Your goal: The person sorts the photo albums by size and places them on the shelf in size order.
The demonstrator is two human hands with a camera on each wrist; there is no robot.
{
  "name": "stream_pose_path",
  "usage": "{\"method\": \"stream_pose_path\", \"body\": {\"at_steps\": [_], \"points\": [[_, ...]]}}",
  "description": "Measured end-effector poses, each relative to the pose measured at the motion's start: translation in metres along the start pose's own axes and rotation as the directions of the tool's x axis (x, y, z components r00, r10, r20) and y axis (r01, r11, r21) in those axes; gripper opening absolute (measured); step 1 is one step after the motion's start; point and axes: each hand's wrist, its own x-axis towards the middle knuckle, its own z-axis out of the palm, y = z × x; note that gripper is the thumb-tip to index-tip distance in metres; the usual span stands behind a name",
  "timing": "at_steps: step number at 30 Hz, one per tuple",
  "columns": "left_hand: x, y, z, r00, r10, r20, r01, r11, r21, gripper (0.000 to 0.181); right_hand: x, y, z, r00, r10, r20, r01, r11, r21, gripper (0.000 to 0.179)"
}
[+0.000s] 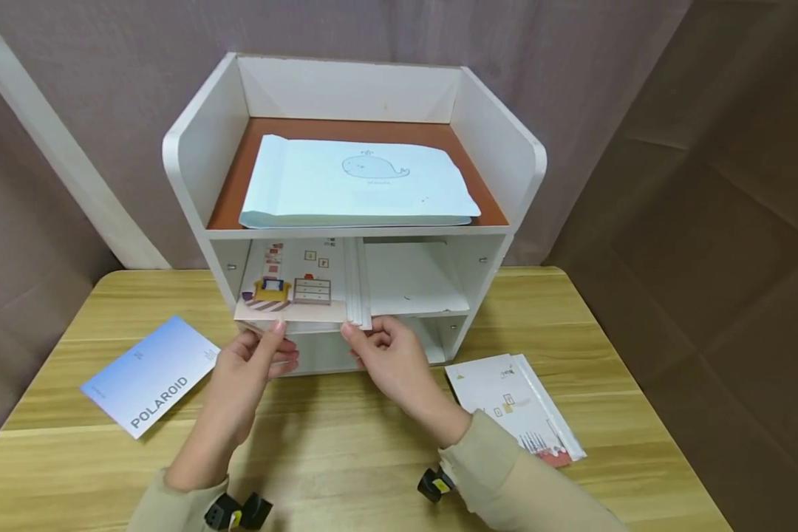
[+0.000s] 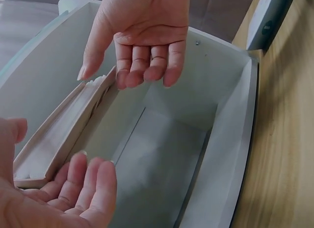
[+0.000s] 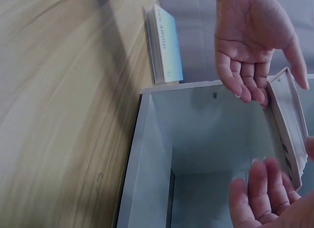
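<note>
A booklet [image 1: 306, 284] with a drawn room on its cover lies partly inside the middle compartment of a white shelf unit [image 1: 522, 174]. My left hand [image 1: 246, 373] pinches its front edge near the left corner, thumb on top and fingers below. At the right corner my right hand [image 1: 399, 362] holds it the same way, beside the ridged white strip along that side. From below, the left wrist view shows the booklet's end [image 2: 54, 132] between both hands, with white layers inside a pale cover. Its rear part is hidden under the top board.
A pale padded packet [image 1: 366, 185] with a whale drawing lies on the brown top shelf. On the wooden table [image 1: 332, 451], a blue-white POLAROID book [image 1: 153, 377] lies at left. Another illustrated booklet [image 1: 499, 395] lies at right. Below is the lower compartment [image 2: 162, 149].
</note>
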Motion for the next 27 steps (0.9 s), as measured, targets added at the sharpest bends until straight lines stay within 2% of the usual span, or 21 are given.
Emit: {"method": "stream_pose_path", "body": {"at_steps": [5,9,15,18,23,27], "points": [[-0.005,-0.003,0.001,0.999,0.037,0.024,-0.038,0.999,0.032,0.052,-0.005,0.005,-0.005,0.997,-0.073,0.005,0.073,0.994,-0.077,0.038],[-0.009,-0.008,0.002,0.998,0.058,0.029,-0.059,0.996,0.069,0.047,-0.011,0.011,-0.011,0.994,-0.106,0.027,0.109,0.982,-0.154,0.043],[-0.014,-0.013,0.005,0.997,0.064,0.038,-0.069,0.990,0.121,0.047,-0.019,0.024,-0.025,0.992,-0.112,0.052,0.122,0.951,-0.286,0.050],[-0.017,-0.018,0.007,0.996,0.067,0.060,-0.077,0.981,0.180,0.050,-0.023,0.029,-0.032,0.993,-0.107,0.046,0.116,0.937,-0.330,0.052],[-0.024,-0.027,0.012,0.992,0.066,0.104,-0.094,0.952,0.290,0.057,-0.030,0.039,-0.047,0.992,-0.124,0.032,0.126,0.894,-0.431,0.055],[-0.026,-0.037,0.020,0.992,0.049,0.118,-0.085,0.942,0.325,0.065,-0.036,0.047,-0.061,0.988,-0.153,0.032,0.148,0.855,-0.497,0.059]]}}
